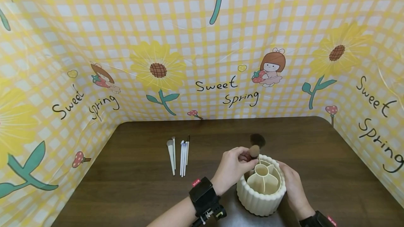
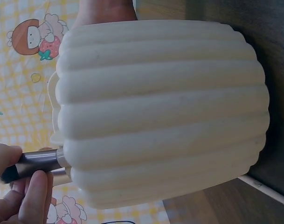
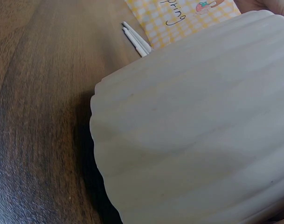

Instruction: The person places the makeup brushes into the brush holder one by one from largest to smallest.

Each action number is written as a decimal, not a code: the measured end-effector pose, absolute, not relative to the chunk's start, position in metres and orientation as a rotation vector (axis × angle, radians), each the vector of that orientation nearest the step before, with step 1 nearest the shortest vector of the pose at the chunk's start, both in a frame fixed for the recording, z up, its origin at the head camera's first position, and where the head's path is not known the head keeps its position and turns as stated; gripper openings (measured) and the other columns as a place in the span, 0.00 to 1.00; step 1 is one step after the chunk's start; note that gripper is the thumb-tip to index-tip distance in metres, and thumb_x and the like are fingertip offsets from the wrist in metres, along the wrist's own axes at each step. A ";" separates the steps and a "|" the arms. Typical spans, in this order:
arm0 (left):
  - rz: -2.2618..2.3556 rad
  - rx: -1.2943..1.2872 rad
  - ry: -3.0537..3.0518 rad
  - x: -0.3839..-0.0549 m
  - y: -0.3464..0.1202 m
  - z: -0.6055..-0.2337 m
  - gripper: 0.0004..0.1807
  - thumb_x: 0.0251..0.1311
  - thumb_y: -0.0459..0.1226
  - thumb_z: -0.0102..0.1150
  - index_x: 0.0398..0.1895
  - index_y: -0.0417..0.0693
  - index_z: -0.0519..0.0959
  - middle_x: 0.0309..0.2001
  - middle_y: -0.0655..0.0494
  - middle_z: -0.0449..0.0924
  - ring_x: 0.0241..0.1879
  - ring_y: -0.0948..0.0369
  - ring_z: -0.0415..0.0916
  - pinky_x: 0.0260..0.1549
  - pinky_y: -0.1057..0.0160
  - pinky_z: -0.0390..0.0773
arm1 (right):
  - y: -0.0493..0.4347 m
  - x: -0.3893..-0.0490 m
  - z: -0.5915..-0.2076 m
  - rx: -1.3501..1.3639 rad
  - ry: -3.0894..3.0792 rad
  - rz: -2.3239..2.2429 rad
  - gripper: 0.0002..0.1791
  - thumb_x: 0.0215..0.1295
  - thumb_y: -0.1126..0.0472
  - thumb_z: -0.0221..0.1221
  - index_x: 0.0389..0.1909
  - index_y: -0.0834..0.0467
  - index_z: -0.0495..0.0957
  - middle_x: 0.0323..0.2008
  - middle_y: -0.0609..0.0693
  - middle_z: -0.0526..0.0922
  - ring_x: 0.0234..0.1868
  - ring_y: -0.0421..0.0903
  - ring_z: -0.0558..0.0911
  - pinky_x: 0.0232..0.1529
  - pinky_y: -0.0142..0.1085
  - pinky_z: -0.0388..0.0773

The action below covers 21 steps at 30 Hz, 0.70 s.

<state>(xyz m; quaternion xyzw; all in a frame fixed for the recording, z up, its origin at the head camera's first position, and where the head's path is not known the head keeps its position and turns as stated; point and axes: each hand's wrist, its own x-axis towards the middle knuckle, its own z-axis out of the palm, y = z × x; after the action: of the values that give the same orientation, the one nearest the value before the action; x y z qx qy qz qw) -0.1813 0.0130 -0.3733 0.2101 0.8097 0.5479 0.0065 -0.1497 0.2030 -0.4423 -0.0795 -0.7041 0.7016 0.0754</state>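
Note:
A cream, ribbed brush holder (image 1: 261, 202) with a compartmented insert (image 1: 262, 181) stands on the table. At its far left rim my left hand (image 1: 235, 165) pinches a makeup brush by its metal ferrule (image 2: 39, 161), the lower end inside the holder. A brown brush head (image 1: 254, 151) shows beside the fingers, with a darker one (image 1: 257, 140) just beyond. A second ferrule (image 2: 62, 175) lies close by in the left wrist view. My right hand (image 1: 293, 185) rests along the holder's right wall; its fingertips are partly hidden. Ribbed wall (image 3: 193, 130) fills the right wrist view.
Left of the holder, several slim white-handled brushes (image 1: 184, 158) lie side by side. Two more brushes, one with a wider head (image 1: 170, 155), lie left of them. A yellow checked cloth (image 1: 202, 104) rises behind the dark wooden table (image 1: 132, 185).

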 end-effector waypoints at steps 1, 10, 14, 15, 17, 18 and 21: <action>1.708 0.658 2.533 -0.181 0.013 -0.373 0.11 0.54 0.37 0.67 0.38 0.42 0.82 0.33 0.53 0.83 0.30 0.74 0.77 0.32 0.77 0.76 | 0.203 -0.150 -0.442 -0.239 -2.113 2.103 0.20 0.76 0.55 0.40 0.32 0.35 0.79 0.32 0.27 0.81 0.40 0.25 0.78 0.43 0.20 0.73; 1.663 0.641 2.527 -0.180 0.012 -0.377 0.10 0.52 0.39 0.69 0.35 0.42 0.82 0.31 0.54 0.83 0.29 0.74 0.76 0.31 0.77 0.76 | 0.203 -0.149 -0.442 -0.251 -2.126 2.099 0.20 0.76 0.55 0.40 0.33 0.36 0.79 0.32 0.26 0.81 0.39 0.25 0.78 0.43 0.21 0.74; 1.622 0.675 2.571 -0.180 0.011 -0.378 0.11 0.51 0.39 0.70 0.34 0.43 0.82 0.31 0.54 0.84 0.28 0.74 0.76 0.31 0.77 0.76 | 0.203 -0.149 -0.442 -0.266 -2.130 2.097 0.20 0.76 0.55 0.40 0.32 0.34 0.79 0.32 0.26 0.81 0.39 0.25 0.77 0.43 0.20 0.73; 1.602 0.685 2.587 -0.180 0.011 -0.378 0.11 0.51 0.39 0.70 0.34 0.43 0.82 0.31 0.55 0.84 0.28 0.74 0.76 0.31 0.77 0.76 | 0.203 -0.149 -0.442 -0.269 -2.132 2.096 0.20 0.76 0.55 0.40 0.32 0.34 0.79 0.32 0.26 0.81 0.39 0.25 0.77 0.43 0.20 0.73; 1.570 0.702 2.608 -0.180 0.010 -0.379 0.10 0.51 0.39 0.71 0.33 0.43 0.83 0.31 0.55 0.84 0.28 0.75 0.76 0.30 0.78 0.76 | 0.203 -0.149 -0.442 -0.274 -2.130 2.098 0.20 0.76 0.55 0.41 0.31 0.34 0.79 0.32 0.26 0.81 0.39 0.25 0.77 0.43 0.20 0.73; 1.558 0.710 2.613 -0.180 0.010 -0.380 0.10 0.50 0.38 0.71 0.33 0.42 0.83 0.31 0.55 0.84 0.28 0.75 0.76 0.30 0.78 0.76 | 0.203 -0.149 -0.442 -0.275 -2.130 2.102 0.20 0.76 0.55 0.40 0.31 0.33 0.79 0.32 0.26 0.81 0.39 0.25 0.77 0.43 0.20 0.73; 1.544 0.721 2.614 -0.180 0.009 -0.382 0.10 0.50 0.38 0.71 0.34 0.42 0.83 0.32 0.55 0.85 0.28 0.76 0.76 0.30 0.78 0.76 | 0.203 -0.149 -0.442 -0.279 -2.127 2.107 0.20 0.75 0.54 0.41 0.31 0.33 0.79 0.32 0.26 0.81 0.39 0.25 0.77 0.43 0.20 0.73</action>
<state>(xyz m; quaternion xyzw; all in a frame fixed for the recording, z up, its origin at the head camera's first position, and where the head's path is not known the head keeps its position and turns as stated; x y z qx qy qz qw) -0.1803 0.0095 -0.3816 0.2311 0.8377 0.4947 0.0104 -0.1489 0.2033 -0.4418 -0.0927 -0.7057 0.6992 0.0672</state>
